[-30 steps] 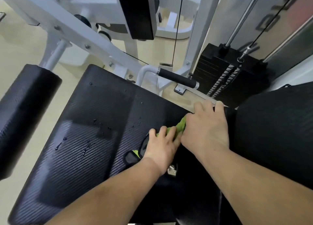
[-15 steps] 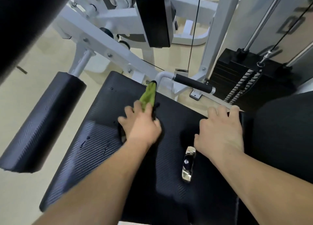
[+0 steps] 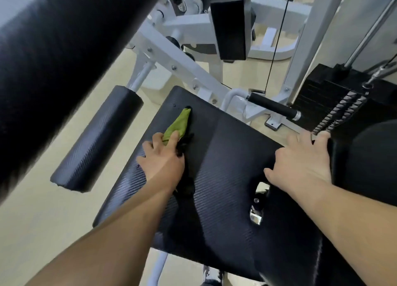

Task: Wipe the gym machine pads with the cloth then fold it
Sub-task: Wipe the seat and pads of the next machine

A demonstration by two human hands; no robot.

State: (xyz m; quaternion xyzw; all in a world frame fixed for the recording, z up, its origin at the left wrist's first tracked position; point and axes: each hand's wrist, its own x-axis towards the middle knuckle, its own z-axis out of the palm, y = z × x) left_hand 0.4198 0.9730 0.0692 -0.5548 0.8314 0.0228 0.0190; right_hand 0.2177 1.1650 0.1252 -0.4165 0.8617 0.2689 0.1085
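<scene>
Pressing down on the seat pad, the left hand has the green cloth pinned under its fingers, so the cloth lies on the pad's far left part with a long tail sticking out ahead of the fingertips toward the far edge. The hand is flat and spread rather than closed — more a push than a pinch — with the cloth trapped between palm and vinyl. The right hand holds nothing; it rests open on the pad's right edge, fingers curled over the far rim beside the neighbouring pad, apparently bracing.

From this one head view, the wipe looks partly done at best. Most of the seat surface appears matte and dry, though a couple of small dark specks sit near the far left corner just beyond the cloth tip, and I cannot tell whether they are droplets or marks. A metal buckle lies on the pad near the right wrist, and the strip around it would need a pass too. The roller pad to the left and the big blurred pad in the upper left corner show no sign either way of having been cleaned. The upright pad further back likewise.

Left to do, as I judge it — finishing this seat, the other pads, and then folding; the cloth is bunched and unfolded now.
</scene>
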